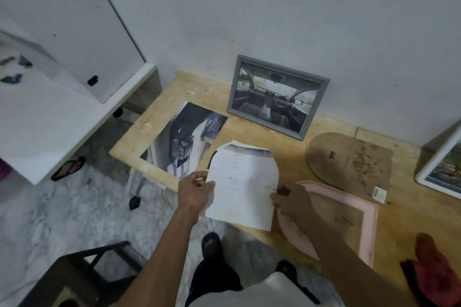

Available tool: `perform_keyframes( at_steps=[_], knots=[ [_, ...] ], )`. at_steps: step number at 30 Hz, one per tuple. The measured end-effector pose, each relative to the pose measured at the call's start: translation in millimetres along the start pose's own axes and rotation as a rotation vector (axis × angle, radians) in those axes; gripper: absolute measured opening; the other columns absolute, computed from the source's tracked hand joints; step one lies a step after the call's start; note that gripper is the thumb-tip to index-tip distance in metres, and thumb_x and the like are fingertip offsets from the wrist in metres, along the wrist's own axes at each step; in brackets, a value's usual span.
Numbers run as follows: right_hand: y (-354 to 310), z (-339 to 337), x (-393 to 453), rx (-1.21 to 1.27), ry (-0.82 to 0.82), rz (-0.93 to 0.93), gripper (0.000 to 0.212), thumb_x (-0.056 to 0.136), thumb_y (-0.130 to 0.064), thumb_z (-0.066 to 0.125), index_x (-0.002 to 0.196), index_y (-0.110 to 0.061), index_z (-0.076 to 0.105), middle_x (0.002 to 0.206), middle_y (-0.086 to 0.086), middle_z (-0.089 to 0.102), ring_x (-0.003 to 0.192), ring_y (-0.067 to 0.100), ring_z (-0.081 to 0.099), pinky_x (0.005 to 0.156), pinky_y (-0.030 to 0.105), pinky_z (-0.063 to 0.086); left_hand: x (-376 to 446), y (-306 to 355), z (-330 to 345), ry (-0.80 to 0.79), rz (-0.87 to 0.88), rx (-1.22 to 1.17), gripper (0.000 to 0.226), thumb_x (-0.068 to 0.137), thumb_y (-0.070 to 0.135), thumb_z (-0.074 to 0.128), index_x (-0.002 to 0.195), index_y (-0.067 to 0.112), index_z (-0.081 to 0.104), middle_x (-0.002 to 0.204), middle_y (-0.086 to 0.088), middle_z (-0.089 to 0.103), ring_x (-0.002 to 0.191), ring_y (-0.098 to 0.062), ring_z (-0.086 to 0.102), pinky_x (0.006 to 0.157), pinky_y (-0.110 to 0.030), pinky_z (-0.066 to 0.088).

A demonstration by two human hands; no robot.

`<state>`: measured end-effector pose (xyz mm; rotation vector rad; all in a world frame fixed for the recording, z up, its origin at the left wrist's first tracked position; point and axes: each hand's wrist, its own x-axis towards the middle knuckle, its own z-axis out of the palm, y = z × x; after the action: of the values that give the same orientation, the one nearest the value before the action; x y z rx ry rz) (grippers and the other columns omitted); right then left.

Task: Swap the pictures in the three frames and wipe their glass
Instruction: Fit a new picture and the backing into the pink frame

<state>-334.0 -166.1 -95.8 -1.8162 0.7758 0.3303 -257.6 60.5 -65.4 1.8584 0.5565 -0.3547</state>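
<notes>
A cut paper picture (243,184) with a rounded top is held up over the front edge of the wooden tabletop (249,129). Its white back, with faint print, is seen. Its left edge is pinched in the grip of the left hand (195,190), and its right edge in the right hand (290,197). Just beside it, a pink frame (369,227) is laid flat. A grey frame (277,97) is leaned on the wall.

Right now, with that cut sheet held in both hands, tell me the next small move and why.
Probably lower the cut sheet to the right, into the pink frame. Both the left hand and the right hand pinch its edges, its arched top seems to match the frame's rounded shape, and the frame lies face down on the table with its brown backing board set aside.
</notes>
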Motion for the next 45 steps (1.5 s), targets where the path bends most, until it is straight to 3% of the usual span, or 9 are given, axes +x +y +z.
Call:
perform_keyframes(
  at_steps=[9, 12, 16, 20, 27, 34, 36, 39, 45],
  knots=[
    [-79.7, 106.4, 55.4, 0.089, 0.058, 0.057, 0.014, 0.082, -0.010, 0.076, 0.087, -0.016, 0.063, 0.089, 0.002, 0.069, 0.085, 0.022, 0.068, 0.079, 0.041, 0.059, 129.3, 29.9, -69.7, 0.031, 0.085, 0.183, 0.009, 0.085, 0.006, 0.074, 0.089, 0.013, 0.071, 0.087, -0.003, 0.071, 0.087, -0.023, 0.064, 0.089, -0.033, 0.051],
    [-100.7, 150.2, 71.5, 0.081, 0.089, 0.087, 0.016, 0.081, -0.008, 0.075, 0.084, -0.017, 0.063, 0.086, 0.002, 0.069, 0.083, 0.022, 0.068, 0.079, 0.046, 0.059, 172.4, 41.0, -94.0, 0.004, 0.059, 0.254, 0.005, 0.085, 0.003, 0.072, 0.089, 0.006, 0.070, 0.085, -0.004, 0.068, 0.083, -0.022, 0.061, 0.088, -0.030, 0.049],
    [-121.7, 194.5, 89.2, 0.119, 0.163, 0.118, 0.012, 0.081, -0.005, 0.071, 0.085, -0.015, 0.066, 0.083, -0.001, 0.071, 0.077, 0.017, 0.069, 0.076, 0.041, 0.060, 224.5, 44.9, -113.7, -0.038, 0.078, 0.392, 0.009, 0.082, 0.010, 0.073, 0.087, 0.017, 0.071, 0.083, 0.004, 0.070, 0.083, -0.022, 0.064, 0.081, -0.029, 0.051],
    [-140.9, 221.1, 99.2, 0.097, 0.185, 0.150, 0.014, 0.082, 0.000, 0.064, 0.081, -0.014, 0.064, 0.080, -0.002, 0.066, 0.080, 0.019, 0.064, 0.076, 0.032, 0.055, 252.1, 47.8, -123.6, -0.114, 0.112, 0.476, 0.013, 0.084, 0.007, 0.072, 0.095, 0.015, 0.071, 0.080, 0.002, 0.066, 0.071, -0.015, 0.058, 0.075, -0.027, 0.049],
    [-147.3, 242.8, 111.5, 0.020, 0.256, 0.183, 0.032, 0.075, 0.006, 0.057, 0.070, -0.025, 0.060, 0.072, -0.004, 0.064, 0.078, 0.026, 0.066, 0.071, 0.037, 0.059, 277.1, 43.3, -133.7, -0.250, 0.174, 0.629, 0.033, 0.088, 0.012, 0.070, 0.121, 0.012, 0.067, 0.109, -0.008, 0.072, 0.101, -0.031, 0.066, 0.088, -0.033, 0.052],
    [-145.6, 249.5, 107.7, -0.164, 0.279, 0.233, 0.017, 0.088, -0.019, 0.061, 0.104, -0.016, 0.065, 0.101, 0.008, 0.067, 0.097, 0.028, 0.062, 0.083, 0.032, 0.048, 286.2, 34.3, -134.0, -0.339, 0.205, 0.793, 0.042, 0.084, 0.029, 0.070, 0.121, 0.008, 0.066, 0.114, -0.015, 0.069, 0.104, -0.035, 0.065, 0.089, -0.041, 0.054],
    [-146.0, 250.3, 102.6, -0.107, 0.322, 0.251, 0.019, 0.089, -0.017, 0.060, 0.107, -0.014, 0.064, 0.097, 0.006, 0.066, 0.091, 0.025, 0.061, 0.077, 0.025, 0.046, 290.4, 25.4, -131.1, -0.296, 0.245, 0.850, 0.056, 0.078, 0.045, 0.064, 0.122, 0.011, 0.064, 0.115, -0.014, 0.065, 0.106, -0.035, 0.062, 0.090, -0.045, 0.054],
    [-144.9, 238.9, 90.4, 0.037, 0.440, 0.257, 0.022, 0.087, -0.011, 0.063, 0.108, -0.009, 0.065, 0.091, 0.003, 0.068, 0.087, 0.018, 0.064, 0.066, 0.009, 0.039, 267.9, 35.7, -119.7, -0.266, 0.291, 0.806, 0.054, 0.087, 0.037, 0.068, 0.132, 0.011, 0.056, 0.127, -0.015, 0.056, 0.118, -0.034, 0.055, 0.099, -0.045, 0.047],
    [-98.0, 181.1, 49.9, -0.095, 0.628, 0.315, 0.038, 0.083, -0.006, 0.063, 0.120, -0.011, 0.061, 0.114, 0.013, 0.064, 0.109, 0.032, 0.059, 0.092, 0.039, 0.048, 205.6, 34.2, -67.6, -0.497, 0.340, 0.746, 0.042, 0.094, 0.033, 0.064, 0.130, 0.012, 0.057, 0.122, -0.008, 0.065, 0.106, -0.019, 0.059, 0.095, -0.023, 0.036]
  ],
)
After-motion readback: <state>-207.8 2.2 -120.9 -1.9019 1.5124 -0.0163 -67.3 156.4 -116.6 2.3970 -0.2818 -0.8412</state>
